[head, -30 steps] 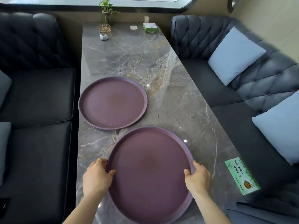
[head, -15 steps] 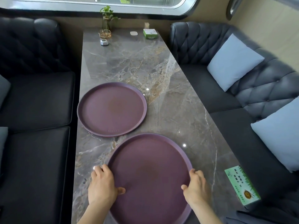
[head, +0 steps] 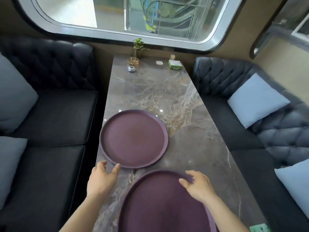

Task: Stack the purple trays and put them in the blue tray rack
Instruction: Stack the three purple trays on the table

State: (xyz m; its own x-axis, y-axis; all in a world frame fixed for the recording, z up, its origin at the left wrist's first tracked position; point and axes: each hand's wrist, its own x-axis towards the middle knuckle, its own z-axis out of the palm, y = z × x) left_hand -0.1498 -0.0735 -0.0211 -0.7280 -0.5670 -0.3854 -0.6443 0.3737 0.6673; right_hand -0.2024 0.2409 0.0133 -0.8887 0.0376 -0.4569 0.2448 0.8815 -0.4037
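Observation:
Two round purple trays lie on the marble table [head: 192,131]. The far tray [head: 133,139] sits flat near the table's left edge. The near tray [head: 163,203] runs off the bottom of the view. My right hand [head: 198,185] grips the near tray's far right rim, thumb on the inside. My left hand [head: 102,177] is off that tray, fingers spread, its fingertips at the near left rim of the far tray. No blue tray rack is in view.
Dark tufted sofas with pale blue cushions [head: 255,99] flank the table. At the far end by the window stand a small plant [head: 138,47], a green box [head: 175,64] and a small white device [head: 131,69]. A green card [head: 259,228] lies at the table's near right.
The view has tilted up toward the window. My left hand let go of the near tray and reached to the far tray's rim. My right hand slid up the near tray's right rim.

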